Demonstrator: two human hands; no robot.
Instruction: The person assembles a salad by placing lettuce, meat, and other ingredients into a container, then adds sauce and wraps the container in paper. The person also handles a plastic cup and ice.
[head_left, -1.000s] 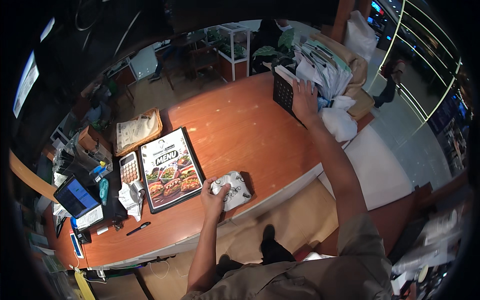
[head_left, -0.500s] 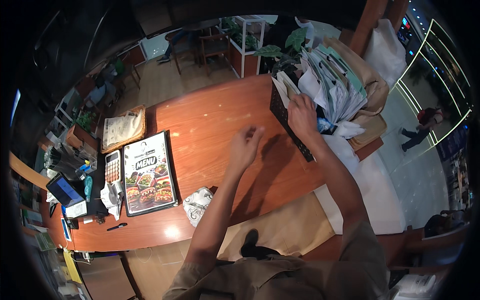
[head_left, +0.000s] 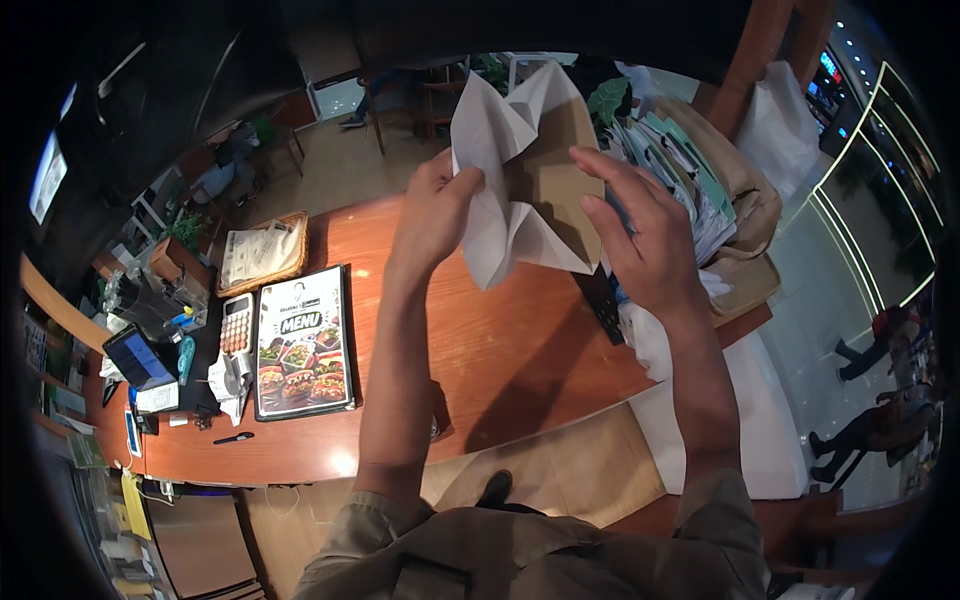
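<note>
A partly unfolded food box of thin card (head_left: pixel 550 190), white on one face and brown on the other, is held up above the wooden counter. Its creased white flaps stick out at the top and bottom. My left hand (head_left: pixel 432 215) pinches its left edge, thumb on the near side. Beside the brown right edge is my right hand (head_left: pixel 648 230), its fingers stretched and the thumb apart. Whether its fingertips touch the card I cannot tell. Behind the right hand, a dark basket (head_left: pixel 600 308) is mostly hidden.
Green and white papers (head_left: pixel 690 180) and brown paper bags (head_left: pixel 755 215) crowd the counter's right end. On the left lie a menu (head_left: pixel 303 345), a calculator (head_left: pixel 236 325), a wicker tray (head_left: pixel 303 250), a pen (head_left: pixel 234 438) and a tablet (head_left: pixel 140 358). People walk beyond at right.
My right hand has come away from the dark basket. The card box is now up over the counter, gripped by my left hand, which was empty before. The box has spread partly open.
</note>
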